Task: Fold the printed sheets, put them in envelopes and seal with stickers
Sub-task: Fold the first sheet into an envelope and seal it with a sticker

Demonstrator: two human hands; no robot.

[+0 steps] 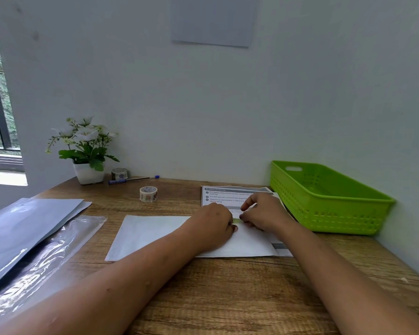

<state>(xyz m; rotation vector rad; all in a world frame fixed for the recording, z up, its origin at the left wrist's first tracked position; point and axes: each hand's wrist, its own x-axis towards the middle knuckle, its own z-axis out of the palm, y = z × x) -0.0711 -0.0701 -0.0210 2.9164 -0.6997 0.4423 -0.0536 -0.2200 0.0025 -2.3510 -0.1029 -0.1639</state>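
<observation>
A: Your hands meet just right of the frame's centre, over a white envelope (153,235) that lies flat on the wooden desk (228,298). Your left hand (214,226) rests on the envelope with its fingers curled under.

B: Your right hand (264,213) sits close beside it, fingers bent too. Between the two sets of fingertips you pinch a small green sticker (236,221), low against the envelope's upper edge. Your fingers hide most of the sticker, so its shape is unclear.

A: The printed sheets (228,198) lie under and behind your hands. Their top edge, with a grey heading band, shows towards the wall. A strip of them also pokes out at the envelope's right end.

B: At the right of the frame, a bright green basket (336,218) stands against the wall, just beside the sheets.

A: Left of centre, a roll of patterned tape (148,193) stands on the desk by itself. Further back, near the wall, a second roll (119,173) sits by a blue pen (131,180) and a white pot of white flowers (87,151).

B: At the lower left, some pale grey envelopes (22,221) overlap a clear plastic sleeve (46,257). A blank sheet (213,20) is fixed to the wall at top centre.
</observation>
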